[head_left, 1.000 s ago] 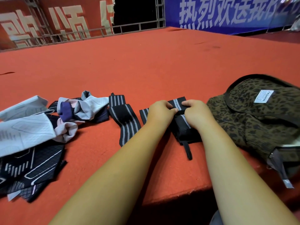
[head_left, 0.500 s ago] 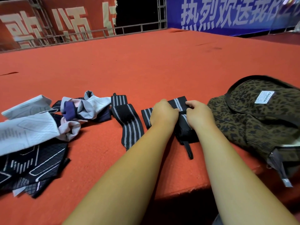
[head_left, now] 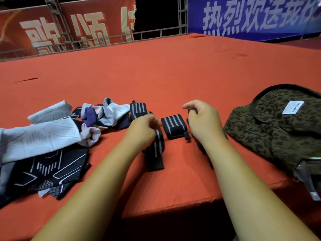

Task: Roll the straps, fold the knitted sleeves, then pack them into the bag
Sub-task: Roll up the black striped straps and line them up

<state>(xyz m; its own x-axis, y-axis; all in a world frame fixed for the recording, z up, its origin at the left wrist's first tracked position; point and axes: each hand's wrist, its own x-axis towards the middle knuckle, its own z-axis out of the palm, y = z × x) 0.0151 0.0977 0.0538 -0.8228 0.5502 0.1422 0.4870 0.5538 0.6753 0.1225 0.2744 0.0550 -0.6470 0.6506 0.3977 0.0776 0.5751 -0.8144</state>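
Sleeves point(head_left: 43, 136) left, rolled strap point(head_left: 173, 126) centre, bag point(head_left: 271, 129) right

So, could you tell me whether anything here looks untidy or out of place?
Only the knitted sleeves stand out: they lie at the left in a crumpled, overlapping heap, not yet folded. The rolled strap looks tidy.

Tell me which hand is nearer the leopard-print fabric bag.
Right. The right hand is just left of the leopard-print fabric bag; the left hand lies farther left, beyond the rolled black striped strap.
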